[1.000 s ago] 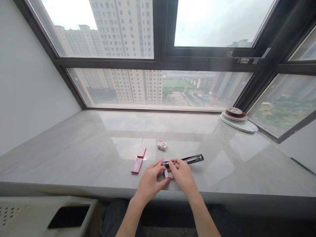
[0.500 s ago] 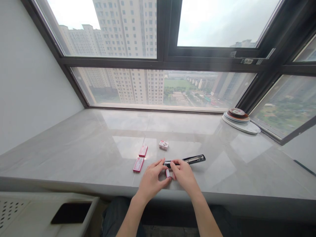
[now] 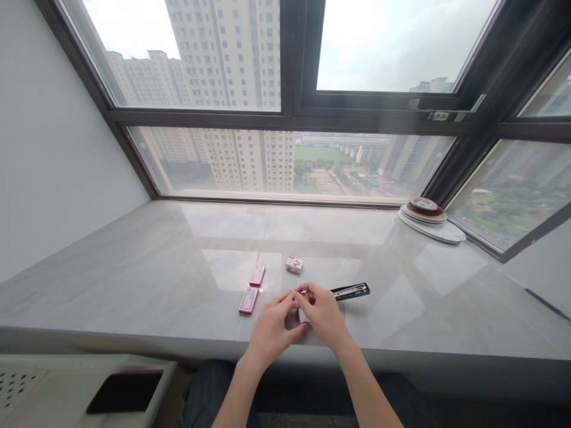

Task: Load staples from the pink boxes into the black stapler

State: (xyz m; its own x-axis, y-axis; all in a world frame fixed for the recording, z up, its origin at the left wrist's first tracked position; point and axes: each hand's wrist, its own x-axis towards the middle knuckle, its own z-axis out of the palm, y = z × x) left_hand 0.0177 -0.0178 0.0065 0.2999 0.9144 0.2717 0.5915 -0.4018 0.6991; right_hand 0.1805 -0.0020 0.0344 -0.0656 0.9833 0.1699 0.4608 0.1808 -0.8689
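While the stapler (image 3: 353, 290) juts from behind the right hand (image 3: 325, 315), lower centre | left hand (image 3: 273, 326) curls close | both grips: can't tell

"What has changed?"
"Our right hand (image 3: 325, 320) has shifted left, its fingertips now close against those of our left hand (image 3: 273, 326)."
"And the stapler (image 3: 354, 290)?"
"We've lost sight of its left end, now behind our right fingers."
"The box (image 3: 303, 315) between our hands?"
"We see less of it; our right hand covers more."
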